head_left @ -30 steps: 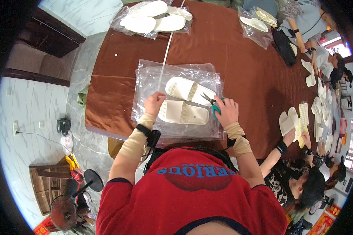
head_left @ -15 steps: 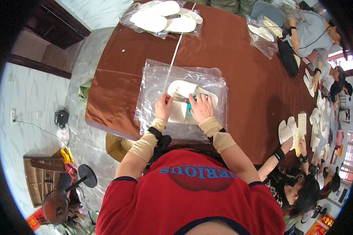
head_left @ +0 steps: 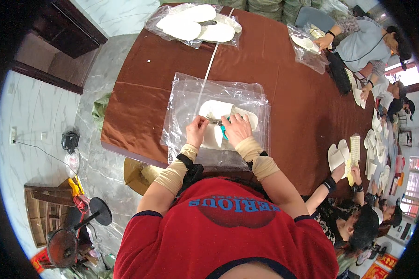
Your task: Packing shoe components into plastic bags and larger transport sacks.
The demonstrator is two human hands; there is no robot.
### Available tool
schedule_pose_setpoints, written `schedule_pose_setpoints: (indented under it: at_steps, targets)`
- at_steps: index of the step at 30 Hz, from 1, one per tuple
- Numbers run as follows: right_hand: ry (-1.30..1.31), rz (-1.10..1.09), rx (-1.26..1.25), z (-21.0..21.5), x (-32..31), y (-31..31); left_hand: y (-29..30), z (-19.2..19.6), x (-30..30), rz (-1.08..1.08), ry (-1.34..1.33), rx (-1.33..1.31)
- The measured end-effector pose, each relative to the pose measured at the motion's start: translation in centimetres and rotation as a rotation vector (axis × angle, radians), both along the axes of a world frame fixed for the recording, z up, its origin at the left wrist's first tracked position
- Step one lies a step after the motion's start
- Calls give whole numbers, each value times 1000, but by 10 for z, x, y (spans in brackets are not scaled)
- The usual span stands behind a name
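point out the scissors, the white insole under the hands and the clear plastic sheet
scissors [head_left: 223,129], head view, on the teal handle by the right hand.
white insole [head_left: 215,109], head view, on its upper rounded end.
clear plastic sheet [head_left: 186,100], head view, on its bare left part.

White insoles [head_left: 216,111] on clear plastic sheets [head_left: 186,100], teal-handled scissors [head_left: 223,129], glossy brown tablecloth [head_left: 284,88].

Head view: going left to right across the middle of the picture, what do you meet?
Black box on the floor → green cloth at the table edge → left hand → scissors with teal handles → right hand → white slippers stacked beside a co-worker.
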State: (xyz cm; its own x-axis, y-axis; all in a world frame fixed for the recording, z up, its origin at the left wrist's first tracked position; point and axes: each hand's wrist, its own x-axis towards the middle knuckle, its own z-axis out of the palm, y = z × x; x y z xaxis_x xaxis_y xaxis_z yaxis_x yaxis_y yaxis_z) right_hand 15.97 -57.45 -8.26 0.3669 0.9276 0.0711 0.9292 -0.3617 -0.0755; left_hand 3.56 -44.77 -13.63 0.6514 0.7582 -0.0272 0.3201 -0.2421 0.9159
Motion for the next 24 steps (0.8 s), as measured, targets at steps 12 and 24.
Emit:
schedule_pose_setpoints:
  at_steps: [12, 24]
  targets:
    - [38, -42, 41, 4, 1, -32, 8, -4, -4, -87, 27, -143]
    - [58, -483, 129, -38, 86, -119, 27, 37, -42, 234, -599, -705]
